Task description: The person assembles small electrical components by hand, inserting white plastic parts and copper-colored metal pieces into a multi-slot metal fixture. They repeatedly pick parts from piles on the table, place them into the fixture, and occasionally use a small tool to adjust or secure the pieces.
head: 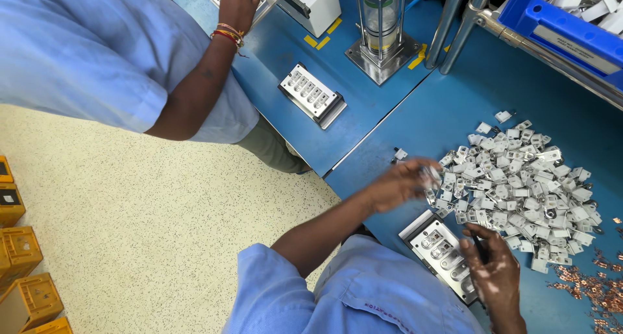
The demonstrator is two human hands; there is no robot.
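**Hands at the fixture, parts pile alongside**

I'm watching the left hand [405,181] first: its grip is pinched shut on a small silvery metal piece [429,176], lifted at the near edge of the heap of white-and-metal parts [519,185], probably so it can be turned before seating. The right hand [494,269] lies on the slotted metal fixture [440,248]; fingers look loosely curled, steadying it, and I can't tell whether they pinch anything. Copper bits [594,288] are scattered just beside the heap on the blue surface [441,110]. Farther off, a second fixture [311,94], a press stand [383,23], a blue bin [558,16], and a co-worker's hand [237,6].
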